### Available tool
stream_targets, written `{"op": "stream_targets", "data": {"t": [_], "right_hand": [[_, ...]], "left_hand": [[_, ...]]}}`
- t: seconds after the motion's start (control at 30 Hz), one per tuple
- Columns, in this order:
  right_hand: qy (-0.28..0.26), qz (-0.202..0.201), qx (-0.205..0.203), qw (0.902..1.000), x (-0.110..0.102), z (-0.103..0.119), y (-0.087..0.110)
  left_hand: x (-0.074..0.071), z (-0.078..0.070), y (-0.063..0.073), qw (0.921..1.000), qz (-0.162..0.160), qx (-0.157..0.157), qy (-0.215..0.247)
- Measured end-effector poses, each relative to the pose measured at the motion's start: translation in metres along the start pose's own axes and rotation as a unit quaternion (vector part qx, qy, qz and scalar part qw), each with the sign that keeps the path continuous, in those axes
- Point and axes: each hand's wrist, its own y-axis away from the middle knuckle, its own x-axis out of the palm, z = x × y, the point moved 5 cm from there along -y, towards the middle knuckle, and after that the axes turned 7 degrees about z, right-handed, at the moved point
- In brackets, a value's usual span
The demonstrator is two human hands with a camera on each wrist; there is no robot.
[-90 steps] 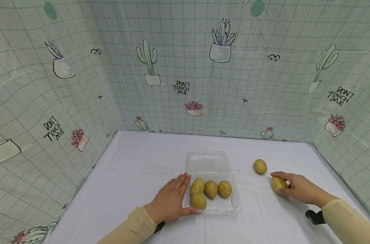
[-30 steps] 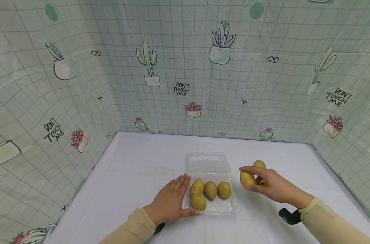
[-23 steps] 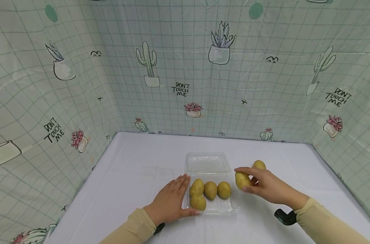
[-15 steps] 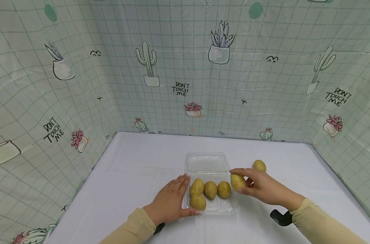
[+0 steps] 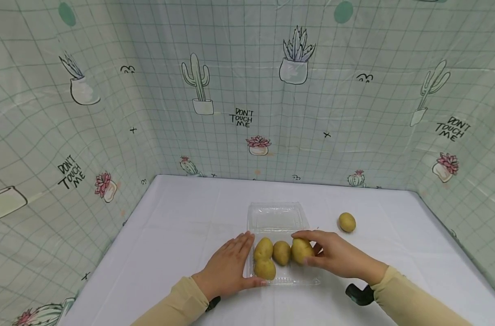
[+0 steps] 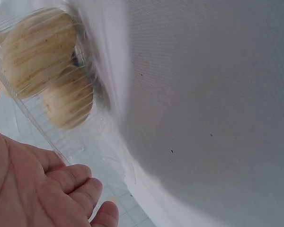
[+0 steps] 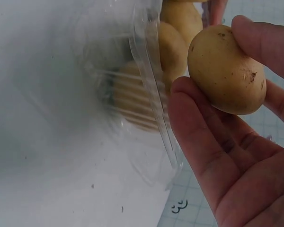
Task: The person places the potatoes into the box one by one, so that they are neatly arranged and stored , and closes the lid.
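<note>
My right hand (image 5: 337,253) pinches a potato (image 7: 227,71) between thumb and fingers, over the right side of a clear plastic clamshell box (image 5: 296,277). In the head view this potato covers another one beneath it, which shows through the box wall in the right wrist view. Two potatoes (image 5: 264,259) lie against each other at the box's left, and one more potato (image 5: 281,252) sits in the middle. With fingers extended, my left hand (image 5: 227,267) rests along the box's left wall, its thumb by the front corner. The lid (image 5: 277,216) lies folded back.
A single potato (image 5: 347,222) lies on the white-covered table (image 5: 190,208), right of the lid and beyond my right hand. Patterned cloth walls (image 5: 214,145) enclose the table at the back and both sides.
My right hand has picked up the potato from the table's right side and carried it left, over the box's right part. The left hand stays at the box's left wall.
</note>
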Motion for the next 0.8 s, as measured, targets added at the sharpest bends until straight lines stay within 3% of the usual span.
{"op": "stream_targets", "data": {"t": [0.3,0.8], "right_hand": [[0.006,0.02,-0.01,0.9997,0.014,0.005,-0.012],[0.012,0.043,-0.034,0.9984,0.032,0.015,-0.02]], "left_hand": [[-0.001,-0.001,0.0,0.9997,-0.02,0.01,-0.005],[-0.002,-0.001,0.001,0.9996,-0.027,0.013,-0.005]]}}
